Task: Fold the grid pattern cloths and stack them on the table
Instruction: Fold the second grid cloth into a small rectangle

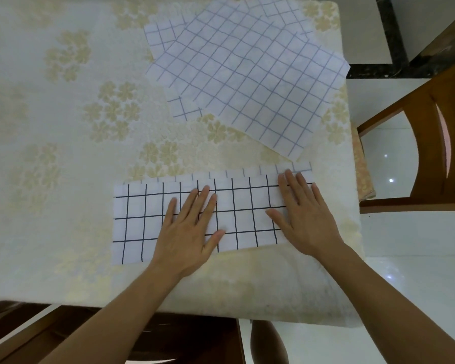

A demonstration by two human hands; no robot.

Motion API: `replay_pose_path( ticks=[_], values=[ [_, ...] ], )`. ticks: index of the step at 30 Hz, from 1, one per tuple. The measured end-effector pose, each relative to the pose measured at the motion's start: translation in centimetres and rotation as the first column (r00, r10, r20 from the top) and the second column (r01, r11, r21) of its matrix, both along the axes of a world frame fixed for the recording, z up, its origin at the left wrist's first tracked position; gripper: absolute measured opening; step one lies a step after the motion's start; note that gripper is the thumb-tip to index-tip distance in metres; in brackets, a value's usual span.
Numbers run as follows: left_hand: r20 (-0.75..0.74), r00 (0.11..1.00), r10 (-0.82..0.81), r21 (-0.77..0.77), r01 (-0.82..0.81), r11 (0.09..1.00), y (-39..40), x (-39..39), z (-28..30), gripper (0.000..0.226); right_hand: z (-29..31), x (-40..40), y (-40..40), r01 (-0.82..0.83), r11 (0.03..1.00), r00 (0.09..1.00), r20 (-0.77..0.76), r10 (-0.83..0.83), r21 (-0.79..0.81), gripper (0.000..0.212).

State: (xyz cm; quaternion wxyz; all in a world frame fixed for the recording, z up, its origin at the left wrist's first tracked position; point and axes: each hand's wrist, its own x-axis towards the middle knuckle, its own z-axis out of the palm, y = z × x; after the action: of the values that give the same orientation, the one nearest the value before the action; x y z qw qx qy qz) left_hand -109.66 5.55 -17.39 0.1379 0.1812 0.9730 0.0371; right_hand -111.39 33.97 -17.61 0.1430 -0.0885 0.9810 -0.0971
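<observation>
Two hands lie flat on the folded grid cloth (195,216) near my edge of the desk (63,127): my left hand (188,229) presses its middle with fingers spread wide, my right hand (304,214) presses its right end, fingers straight. More grid cloths (247,80) lie unfolded and overlapping farther back. Beside the desk stands a wooden chair (426,122).

No readable text, labels or numbers anywhere.
</observation>
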Motion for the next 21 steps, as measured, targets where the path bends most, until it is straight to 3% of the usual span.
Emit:
replay_pose_path(
  ticks=[14,21],
  values=[
    [-0.038,0.998,0.052,-0.019,-0.052,0.998,-0.4,-3.2,-1.1,0.070,-2.0,-3.7,0.2,0.025,0.998,0.995,-0.097,-0.020,0.053,0.080],
    [-0.056,0.997,0.044,-0.035,-0.046,0.998,-0.5,-3.7,-1.2,0.071,-2.4,-5.9,1.6,-0.026,0.996,0.952,-0.306,0.000,-0.082,0.052]
  ],
)
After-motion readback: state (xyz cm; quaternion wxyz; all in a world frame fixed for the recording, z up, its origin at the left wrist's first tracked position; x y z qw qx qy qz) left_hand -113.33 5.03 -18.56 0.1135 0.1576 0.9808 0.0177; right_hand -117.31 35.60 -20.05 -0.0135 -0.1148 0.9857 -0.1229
